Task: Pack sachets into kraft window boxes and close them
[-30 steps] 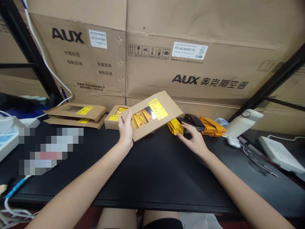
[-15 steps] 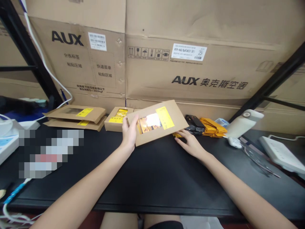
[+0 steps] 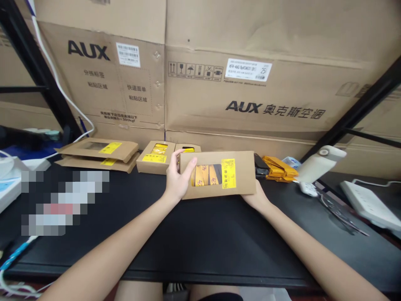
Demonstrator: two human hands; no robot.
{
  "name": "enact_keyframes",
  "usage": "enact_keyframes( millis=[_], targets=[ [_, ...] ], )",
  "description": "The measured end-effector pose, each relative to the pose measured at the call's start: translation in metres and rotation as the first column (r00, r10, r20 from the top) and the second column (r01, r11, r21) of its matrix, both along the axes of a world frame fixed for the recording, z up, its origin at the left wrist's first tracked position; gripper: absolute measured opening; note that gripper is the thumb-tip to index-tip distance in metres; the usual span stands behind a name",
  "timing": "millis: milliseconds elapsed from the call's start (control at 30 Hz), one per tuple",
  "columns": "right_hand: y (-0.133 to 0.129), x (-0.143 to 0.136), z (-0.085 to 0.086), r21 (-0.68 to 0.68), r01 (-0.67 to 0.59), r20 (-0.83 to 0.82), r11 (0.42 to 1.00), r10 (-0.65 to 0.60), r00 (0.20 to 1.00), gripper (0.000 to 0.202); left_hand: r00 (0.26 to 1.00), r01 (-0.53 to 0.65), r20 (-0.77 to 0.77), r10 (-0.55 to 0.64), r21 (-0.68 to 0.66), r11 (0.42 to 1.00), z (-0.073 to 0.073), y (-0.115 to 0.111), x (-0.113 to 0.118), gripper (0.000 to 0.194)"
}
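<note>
My left hand (image 3: pixel 178 177) grips the left end of a brown cardboard box (image 3: pixel 244 173), thumb on the front and fingers behind. The box is held tilted above the desk, its window side facing me. Orange-yellow packets (image 3: pixel 206 175) with red print show through the window, beside a yellow label (image 3: pixel 228 173). At the box's lower right end is my right hand (image 3: pixel 257 198); its fingers are hidden behind the box, so what they hold cannot be seen. Two similar windowed boxes (image 3: pixel 153 167) stand behind to the left. Orange packets (image 3: pixel 280 168) and black packets (image 3: pixel 261 167) lie to the right.
Two flatter cardboard boxes (image 3: pixel 97 161) are stacked at the back left of the black desk (image 3: pixel 200 242). To the right are a pale bottle (image 3: pixel 322 163), a white earbud case (image 3: pixel 308 189), glasses (image 3: pixel 340 213) and a power strip (image 3: pixel 369 205). Large cartons (image 3: pixel 200 100) form the back wall.
The box has turned more level, and its right end has come down. My right hand has moved slightly right, its fingers now behind the box. More orange packets show in the window.
</note>
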State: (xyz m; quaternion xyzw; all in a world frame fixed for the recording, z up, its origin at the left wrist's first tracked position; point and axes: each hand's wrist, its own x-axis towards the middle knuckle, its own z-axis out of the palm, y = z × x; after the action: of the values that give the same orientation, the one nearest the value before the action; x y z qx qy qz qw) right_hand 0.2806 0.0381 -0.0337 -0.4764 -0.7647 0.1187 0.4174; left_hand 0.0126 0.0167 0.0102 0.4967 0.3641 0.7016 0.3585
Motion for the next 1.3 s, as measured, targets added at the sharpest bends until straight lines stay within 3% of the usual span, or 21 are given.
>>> enact_keyframes(
  millis=[100, 367, 600, 767, 833, 933, 1067, 1167, 1300],
  targets=[
    [0.0, -0.001, -0.001, -0.071, 0.058, -0.099, 0.996, -0.065, 0.993, 0.035, 1.0, 0.011, -0.028, -0.01, 0.031, 0.999, 0.001, -0.001, 0.0, 0.039],
    [0.004, 0.0, -0.006, -0.147, 0.016, -0.272, 0.989, -0.056, 0.961, 0.041, 0.999, 0.034, 0.012, -0.034, -0.008, 0.999, 0.002, -0.002, 0.002, 0.038],
    [0.005, 0.0, -0.005, -0.054, -0.041, -0.172, 0.998, 0.032, 0.985, 0.045, 0.988, 0.079, 0.142, -0.064, -0.106, 0.991, 0.003, 0.002, 0.0, 0.04],
    [0.004, -0.001, 0.007, 0.176, -0.09, 0.036, 0.98, 0.085, 0.996, 0.037, 0.977, 0.062, 0.21, -0.038, -0.111, 0.992, 0.008, 0.004, -0.005, 0.034],
    [0.001, -0.004, 0.015, 0.264, -0.062, -0.03, 0.962, 0.072, 0.997, 0.043, 0.968, 0.058, 0.248, -0.027, -0.118, 0.991, 0.012, 0.005, -0.009, 0.032],
    [-0.004, -0.008, 0.026, 0.357, 0.019, -0.265, 0.934, 0.082, 0.961, 0.044, 0.947, 0.017, 0.322, 0.021, -0.114, 0.993, 0.02, 0.007, -0.016, 0.032],
    [-0.008, -0.005, 0.034, 0.46, 0.231, -0.472, 0.857, 0.016, 0.881, 0.044, 0.923, -0.032, 0.378, 0.067, -0.097, 0.995, 0.025, 0.01, -0.022, 0.034],
    [-0.009, -0.001, 0.037, 0.436, 0.327, -0.493, 0.838, -0.082, 0.866, 0.04, 0.93, -0.035, 0.363, 0.065, -0.091, 0.995, 0.025, 0.01, -0.023, 0.033],
    [-0.013, 0.002, 0.039, 0.468, 0.387, -0.357, 0.794, -0.231, 0.905, 0.016, 0.947, -0.069, 0.31, 0.088, -0.07, 0.995, 0.024, 0.01, -0.023, 0.03]
  ],
)
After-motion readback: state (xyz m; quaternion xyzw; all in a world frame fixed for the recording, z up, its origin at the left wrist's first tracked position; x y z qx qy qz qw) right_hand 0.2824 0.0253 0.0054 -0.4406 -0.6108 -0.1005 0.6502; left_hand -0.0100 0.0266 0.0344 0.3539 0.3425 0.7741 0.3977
